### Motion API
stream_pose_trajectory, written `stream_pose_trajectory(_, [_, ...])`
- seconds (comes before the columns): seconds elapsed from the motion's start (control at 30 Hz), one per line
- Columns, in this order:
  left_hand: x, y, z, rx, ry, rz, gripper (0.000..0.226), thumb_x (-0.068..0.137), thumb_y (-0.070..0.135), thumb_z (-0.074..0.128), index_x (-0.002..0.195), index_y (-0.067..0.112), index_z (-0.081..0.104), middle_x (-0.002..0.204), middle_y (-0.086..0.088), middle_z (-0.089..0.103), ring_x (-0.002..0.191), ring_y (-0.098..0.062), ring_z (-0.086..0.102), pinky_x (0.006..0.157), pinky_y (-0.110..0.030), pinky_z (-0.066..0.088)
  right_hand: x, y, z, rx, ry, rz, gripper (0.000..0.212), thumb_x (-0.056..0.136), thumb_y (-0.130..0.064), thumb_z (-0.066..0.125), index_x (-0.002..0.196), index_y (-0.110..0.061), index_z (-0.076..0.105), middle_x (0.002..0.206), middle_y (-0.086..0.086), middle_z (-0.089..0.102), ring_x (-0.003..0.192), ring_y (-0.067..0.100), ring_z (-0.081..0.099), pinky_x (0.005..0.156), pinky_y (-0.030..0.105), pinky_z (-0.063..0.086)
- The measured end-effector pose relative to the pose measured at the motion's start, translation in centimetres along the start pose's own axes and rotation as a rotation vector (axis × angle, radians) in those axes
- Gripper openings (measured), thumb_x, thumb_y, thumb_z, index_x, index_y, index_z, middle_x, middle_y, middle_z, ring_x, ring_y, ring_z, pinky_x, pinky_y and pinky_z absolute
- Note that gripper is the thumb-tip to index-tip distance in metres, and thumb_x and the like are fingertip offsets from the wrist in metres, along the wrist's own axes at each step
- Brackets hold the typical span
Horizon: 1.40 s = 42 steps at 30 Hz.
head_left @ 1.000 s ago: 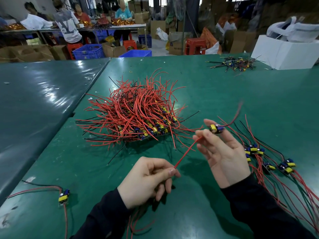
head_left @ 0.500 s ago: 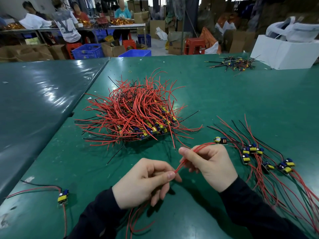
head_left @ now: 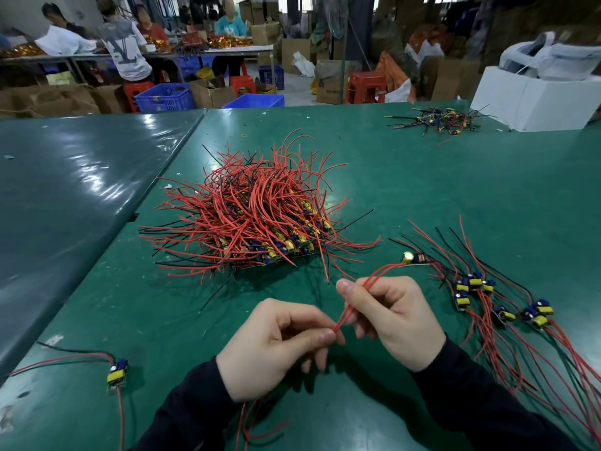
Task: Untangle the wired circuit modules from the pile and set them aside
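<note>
Item: module, one, yellow capacitor on a small board, lay on the green counter just right of the pile, beside the nearest wires of the sorted row. Two red leads ran from it down to the hands.

Right hand: fingers curled, grip closed round the red leads, thumb raised at the left.

Left hand: thumb and forefinger pinched the near ends of the same leads; more red wire trailed below the wrist.

Pile: dense tangle of red and black wires at counter centre, yellow and blue modules showing along its near right edge.

Sorted row: several modules laid out at the right, well clear of the pile, their red and black wires fanning toward the near right corner.

Stray module: single, near left corner, one red and one black wire running left, another red wire running toward the near edge.

Far heap: small dark tangle at the far right, beside a white box.

Background: seated persons at a far table, blue crates, red stools, cartons.
</note>
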<state>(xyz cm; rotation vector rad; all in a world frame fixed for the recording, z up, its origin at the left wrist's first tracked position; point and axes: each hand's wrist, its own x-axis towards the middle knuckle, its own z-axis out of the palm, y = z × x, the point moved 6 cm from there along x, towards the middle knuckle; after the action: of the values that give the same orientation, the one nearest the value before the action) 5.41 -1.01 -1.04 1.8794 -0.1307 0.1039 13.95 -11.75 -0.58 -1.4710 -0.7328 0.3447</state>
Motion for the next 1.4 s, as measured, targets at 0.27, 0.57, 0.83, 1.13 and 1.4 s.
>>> stream_pose_trajectory(0.27, [0.0,1.1,-0.2,0.247,0.189,0.202,0.018,0.088,0.027,0.059,0.084,0.015,0.073,0.058,0.013,0.060,0.059,-0.005,0.055,0.063,-0.019,0.041,0.1,-0.2,-0.1,0.057,0.010,-0.005,0.038,0.083,-0.028,0.056,0.049,-0.013,0.052,0.039,-0.002,0.048,0.033,0.005,0.040,0.038,0.014,0.033])
stream_pose_trajectory(0.57, [0.0,1.1,-0.8,0.124,0.171,0.136,0.014,0.086,0.025,0.063,0.075,0.021,0.072,0.058,0.008,0.064,0.060,0.000,0.057,0.065,-0.014,0.042,0.0,-0.3,-0.4,0.071,0.070,-0.072,0.039,0.087,-0.030,0.053,0.050,-0.018,0.053,0.040,-0.002,0.046,0.033,0.006,0.041,0.039,0.012,0.031])
stream_pose_trajectory(0.83, [-0.1,0.3,-1.6,0.123,0.410,0.114,0.017,0.083,0.018,0.060,0.068,0.013,0.067,0.054,0.002,0.059,0.054,-0.003,0.050,0.057,-0.019,0.039,-0.5,-0.1,1.0,0.140,-0.017,-0.077,0.039,0.089,-0.037,0.054,0.056,-0.016,0.057,0.045,0.003,0.050,0.039,0.009,0.044,0.043,0.015,0.036])
stream_pose_trajectory(1.13, [0.2,0.7,-1.0,0.006,0.254,0.124,0.018,0.087,0.018,0.055,0.080,0.013,0.070,0.059,0.004,0.062,0.061,-0.004,0.054,0.064,-0.017,0.040,-0.1,-0.1,-0.5,0.098,0.154,-0.091,0.037,0.086,-0.036,0.054,0.060,-0.010,0.057,0.049,0.002,0.052,0.043,0.009,0.048,0.044,0.016,0.038])
stream_pose_trajectory(1.4, [0.1,0.9,-0.8,-0.138,0.243,0.160,0.014,0.085,0.015,0.057,0.085,0.011,0.071,0.064,0.001,0.066,0.066,-0.005,0.058,0.068,-0.016,0.044,-0.3,-0.5,-0.5,0.059,0.171,-0.137,0.040,0.086,-0.039,0.055,0.057,-0.011,0.057,0.048,0.001,0.051,0.043,0.010,0.045,0.046,0.018,0.037])
